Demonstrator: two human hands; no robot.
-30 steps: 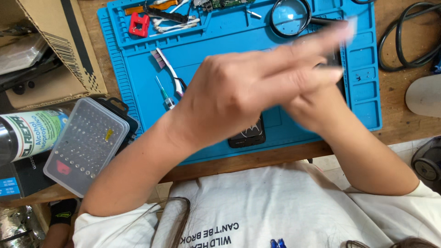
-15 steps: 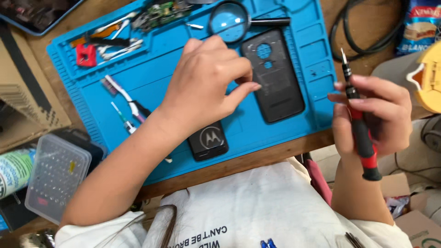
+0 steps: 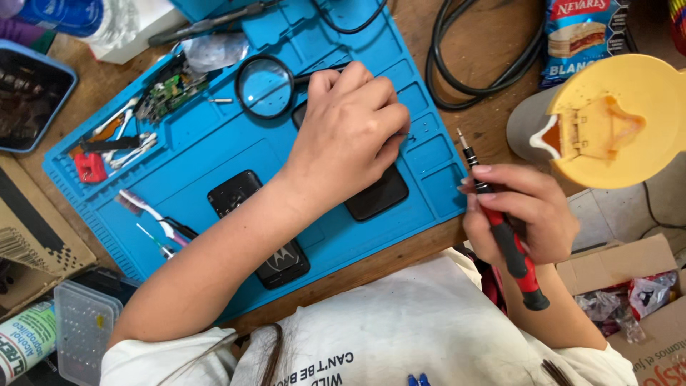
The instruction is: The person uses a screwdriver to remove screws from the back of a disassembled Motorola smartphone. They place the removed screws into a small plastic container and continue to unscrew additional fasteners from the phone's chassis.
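Observation:
My left hand [image 3: 350,136] rests palm down on a black phone body [image 3: 375,196] lying on the blue work mat [image 3: 214,154], fingers curled over its top end. My right hand [image 3: 525,211] hovers just off the mat's right edge, gripping a red-and-black precision screwdriver [image 3: 504,236] with its tip pointing up and away. A black phone back cover [image 3: 261,229] lies on the mat under my left forearm. A magnifying glass [image 3: 266,87] sits just beyond my left hand.
A small circuit board [image 3: 168,93], tweezers, a red tool [image 3: 91,166] and a brush [image 3: 146,211] lie on the mat's left side. A clear bit case [image 3: 82,329] and cardboard box [image 3: 32,236] sit left. Black cables [image 3: 479,57], a yellow lamp head [image 3: 618,121] and a snack packet [image 3: 582,36] are right.
The view has shifted right and closer. My left hand moved up along the phone body toward its top end. My right hand still holds the screwdriver, now nearer the mat's right edge.

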